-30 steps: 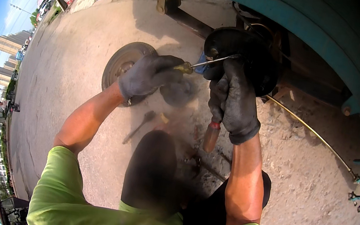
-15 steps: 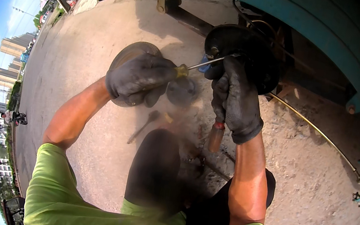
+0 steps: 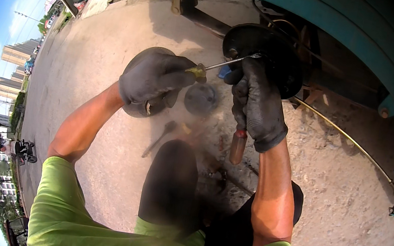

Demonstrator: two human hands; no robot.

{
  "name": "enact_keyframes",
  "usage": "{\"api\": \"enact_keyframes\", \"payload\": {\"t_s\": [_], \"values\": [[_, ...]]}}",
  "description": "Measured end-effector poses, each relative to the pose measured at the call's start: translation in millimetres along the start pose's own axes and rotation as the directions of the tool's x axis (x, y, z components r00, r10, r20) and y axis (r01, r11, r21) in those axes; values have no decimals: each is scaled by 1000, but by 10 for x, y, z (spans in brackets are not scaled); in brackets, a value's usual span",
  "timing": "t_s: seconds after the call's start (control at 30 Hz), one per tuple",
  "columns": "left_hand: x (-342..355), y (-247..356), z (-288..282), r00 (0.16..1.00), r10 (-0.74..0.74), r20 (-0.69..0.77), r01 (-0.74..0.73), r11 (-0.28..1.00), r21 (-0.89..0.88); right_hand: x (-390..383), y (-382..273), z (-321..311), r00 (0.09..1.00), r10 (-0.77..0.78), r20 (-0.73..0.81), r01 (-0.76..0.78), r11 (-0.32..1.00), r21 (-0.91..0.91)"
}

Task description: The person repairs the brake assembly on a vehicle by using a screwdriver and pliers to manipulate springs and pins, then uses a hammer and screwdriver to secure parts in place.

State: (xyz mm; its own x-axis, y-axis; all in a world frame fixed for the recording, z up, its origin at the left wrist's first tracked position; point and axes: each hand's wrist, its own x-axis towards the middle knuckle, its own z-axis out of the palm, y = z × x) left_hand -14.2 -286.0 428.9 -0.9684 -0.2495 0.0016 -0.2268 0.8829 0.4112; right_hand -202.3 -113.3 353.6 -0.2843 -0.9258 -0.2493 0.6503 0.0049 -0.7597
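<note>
My left hand [image 3: 149, 79], in a dark glove, is closed on the yellow handle of a screwdriver [image 3: 223, 64]. The screwdriver's thin metal shaft slants up to the right, its tip against the black round plate [image 3: 243, 36] on the axle. Close to that plate, my gloved right hand [image 3: 259, 102] is closed with its fingertips by the shaft's end. From the lower side of this fist hangs a second tool's reddish translucent handle [image 3: 237, 148], likely a screwdriver; the rest is hidden in the glove. Part of the plate's face is hidden behind my right fingers.
Behind my left hand a round metal drum [image 3: 135, 62] lies on the ground, with a dark round piece [image 3: 201, 98] beside it. A dark tool [image 3: 159, 138] lies near my knee. The teal vehicle frame [image 3: 339, 21] arches overhead; a brass-coloured rod [image 3: 344, 131] runs right.
The screwdriver in my left hand has risen slightly, its shaft now reaching further along the plate. My right hand stays nearly in place. A vehicle on the road at far left has moved nearer.
</note>
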Motion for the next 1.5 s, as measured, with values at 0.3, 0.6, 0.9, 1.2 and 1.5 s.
{"api": "enact_keyframes", "payload": {"t_s": [0.3, 0.6, 0.9, 1.2, 1.5], "values": [[14, 69, -87, 994, 11, 112, -1, 996, -90, 28, 23, 50, 999, -52, -12, 52, 998, -41], [-8, -70, -80, 980, 193, 53, -194, 981, 19, 20, 8, 40, 999, -36, -3, 36, 997, -68], [17, 225, -156, 982, -187, -18, 188, 980, 67, 48, 34, -76, 998, -51, 36, 57, 980, -190], [146, 162, -394, 909, -298, 292, 394, 844, -364, 45, 6, 1, 999, -24, -29, 20, 992, -124], [117, 69, -242, 997, -7, 73, 10, 999, -39, 35, -2, -46, 999, 43, -10, -44, 989, -139]]}}
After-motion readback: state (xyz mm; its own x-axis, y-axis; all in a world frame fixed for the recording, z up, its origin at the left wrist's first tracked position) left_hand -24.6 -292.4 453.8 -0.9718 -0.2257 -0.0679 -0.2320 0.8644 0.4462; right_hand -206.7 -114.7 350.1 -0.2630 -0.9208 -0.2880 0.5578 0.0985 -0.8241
